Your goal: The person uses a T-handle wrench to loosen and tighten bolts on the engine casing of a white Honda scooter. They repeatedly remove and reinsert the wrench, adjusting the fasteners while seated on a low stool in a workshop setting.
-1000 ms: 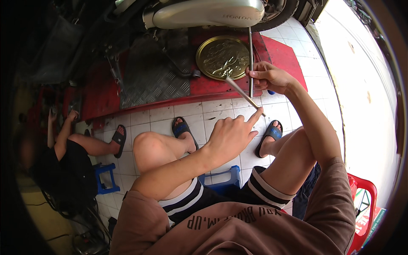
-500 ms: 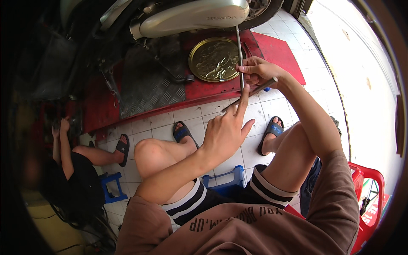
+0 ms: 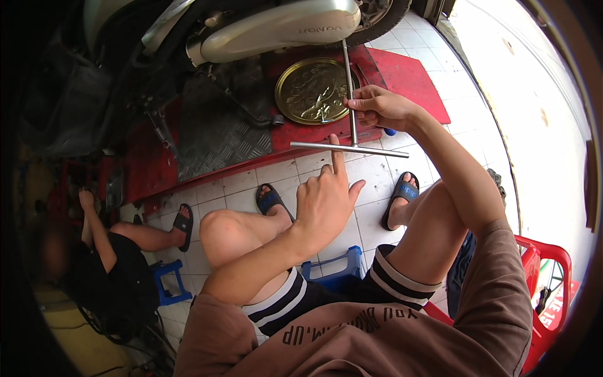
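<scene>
My right hand (image 3: 383, 108) is closed round the shaft of a metal T-handle wrench (image 3: 377, 152). The far end of that shaft reaches the lower edge of a scooter's pale silver side cover (image 3: 282, 31), where its tip is hidden. The crossbar lies roughly sideways, nearer to me. My left hand (image 3: 323, 204) has its index finger stretched up against the left half of the crossbar. Its thumb stands apart, the other fingers are partly bent, and it grips nothing.
Under the scooter is a red platform (image 3: 408, 81) with a dark tread plate (image 3: 220, 141). A round gold tray (image 3: 292, 94) holds small metal parts. At left, a co-worker in black (image 3: 119, 270) sits near a blue stool (image 3: 169, 283). A red chair (image 3: 559, 251) stands at right.
The crossbar has turned from a slant to nearly sideways. My left index finger has shifted left, onto the bar's left half. My right hand stays on the shaft.
</scene>
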The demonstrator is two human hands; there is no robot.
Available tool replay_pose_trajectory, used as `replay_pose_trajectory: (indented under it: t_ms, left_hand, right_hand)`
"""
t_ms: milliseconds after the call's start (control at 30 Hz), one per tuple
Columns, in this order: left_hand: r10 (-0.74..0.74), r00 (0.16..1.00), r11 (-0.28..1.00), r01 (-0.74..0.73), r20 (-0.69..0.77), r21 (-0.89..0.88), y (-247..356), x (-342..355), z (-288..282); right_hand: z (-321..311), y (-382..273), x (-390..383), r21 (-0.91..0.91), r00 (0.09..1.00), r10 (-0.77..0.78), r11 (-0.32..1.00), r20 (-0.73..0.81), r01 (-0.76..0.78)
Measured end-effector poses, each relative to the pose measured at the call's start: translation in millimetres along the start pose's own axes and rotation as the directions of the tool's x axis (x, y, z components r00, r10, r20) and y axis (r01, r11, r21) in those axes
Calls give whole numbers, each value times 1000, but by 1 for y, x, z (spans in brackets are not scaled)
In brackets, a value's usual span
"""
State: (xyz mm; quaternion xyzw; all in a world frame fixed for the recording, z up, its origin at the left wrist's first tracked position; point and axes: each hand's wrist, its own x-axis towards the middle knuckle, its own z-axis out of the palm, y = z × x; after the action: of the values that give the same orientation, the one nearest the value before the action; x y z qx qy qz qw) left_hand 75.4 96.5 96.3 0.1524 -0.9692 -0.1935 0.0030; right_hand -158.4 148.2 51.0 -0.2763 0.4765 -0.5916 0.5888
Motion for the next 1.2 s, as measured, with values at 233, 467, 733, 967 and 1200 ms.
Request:
replay_pose_trajectory:
  t_ms: [233,467,733,967,1200]
  left_hand:
    - [77,983,992,-92,165,84,6,-4,-2]
    - [141,976,970,-169,-163,-172,0,7,-3]
    - [123,982,660,-189,-144,-727,-25,41,48]
    - [73,973,-36,-215,-217,-976,5,50,76]
    - [290,957,551,-189,-25,-813,-5,77,50]
  right_hand:
    - [0,-2,1,-32,1000,7,999,-5,-7]
    - [3,-1,4,-17,1000,18,1000,10,-18]
    - [-1,-1,7,31,996,22,999,-88,-19]
    - [7,1,6,87,964,-53,993,-262,78]
    - [5,-11,-8,315,991,-8,948,-135,51]
